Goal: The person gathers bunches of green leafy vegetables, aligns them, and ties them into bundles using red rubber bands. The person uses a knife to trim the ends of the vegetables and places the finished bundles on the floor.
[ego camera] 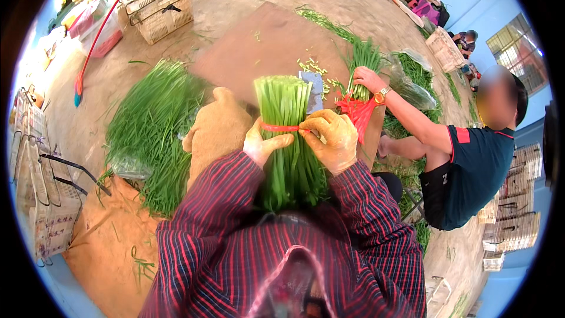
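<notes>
A thick bunch of green garlic chives [284, 97] stands upright before me, its pale cut ends up, with a red tie [280, 127] around it. My left hand [269, 141], in a pale stained glove, grips the bunch's left side with the thumb across its front. Gloved too, my right hand [331, 138] pinches the tie at the bunch's right edge. Behind the bunch lies a grey-blue flat blade [314, 92] on a brown board [269, 39], beside small cut stem pieces [311, 67]. Red strips [359, 117] lie to the right.
A large heap of loose chives [150, 132] lies at left. A co-worker [472, 172] sits at right, one hand [370, 79] on another bunch [365, 59]. Plastic crates [163, 13] stand at the upper left, more crates [53, 212] at lower left. A red-handled broom [90, 48] lies near the crates.
</notes>
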### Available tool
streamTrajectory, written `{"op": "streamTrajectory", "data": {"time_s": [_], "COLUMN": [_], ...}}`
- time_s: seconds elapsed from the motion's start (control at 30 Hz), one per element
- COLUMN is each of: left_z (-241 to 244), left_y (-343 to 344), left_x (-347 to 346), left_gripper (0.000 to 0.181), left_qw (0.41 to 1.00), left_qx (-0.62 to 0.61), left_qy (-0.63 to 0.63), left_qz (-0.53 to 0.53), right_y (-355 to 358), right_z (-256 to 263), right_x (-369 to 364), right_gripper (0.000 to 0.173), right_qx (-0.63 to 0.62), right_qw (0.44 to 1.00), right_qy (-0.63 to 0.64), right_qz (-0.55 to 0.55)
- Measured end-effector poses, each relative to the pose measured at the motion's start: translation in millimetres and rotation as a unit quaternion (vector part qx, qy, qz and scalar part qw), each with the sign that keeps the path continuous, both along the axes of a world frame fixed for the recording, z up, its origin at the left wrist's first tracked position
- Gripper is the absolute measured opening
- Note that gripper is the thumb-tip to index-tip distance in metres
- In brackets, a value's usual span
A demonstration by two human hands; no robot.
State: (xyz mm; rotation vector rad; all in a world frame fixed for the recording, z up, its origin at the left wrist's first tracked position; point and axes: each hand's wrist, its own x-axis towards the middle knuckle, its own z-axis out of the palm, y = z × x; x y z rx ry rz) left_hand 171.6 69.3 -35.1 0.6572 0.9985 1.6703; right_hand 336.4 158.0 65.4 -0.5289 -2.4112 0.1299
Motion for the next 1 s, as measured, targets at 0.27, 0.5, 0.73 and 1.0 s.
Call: {"op": "streamTrajectory", "data": {"time_s": [0.27, 0.5, 0.73, 1.0], "left_z": [6, -6, -10, 3], "left_y": [5, 6, 2, -5], "left_x": [7, 16, 12, 13], "left_gripper": [0.064, 0.093, 0.092, 0.089], "left_qw": [0.998, 0.987, 0.986, 0.981], "left_qx": [0.031, -0.042, -0.047, -0.066], "left_qy": [0.041, 0.140, 0.150, 0.172], "left_qz": [0.020, 0.073, 0.059, 0.058], "right_y": [-11, -25, -13, -5], "right_z": [3, 17, 29, 38], "right_x": [-6, -6, -7, -9], "right_gripper": [0.010, 0.011, 0.019, 0.024], "right_qx": [-0.115, -0.184, -0.090, -0.048], "right_qw": [0.988, 0.966, 0.973, 0.953], "right_qy": [-0.009, -0.048, -0.181, -0.289], "right_qz": [-0.098, -0.176, -0.108, -0.077]}}
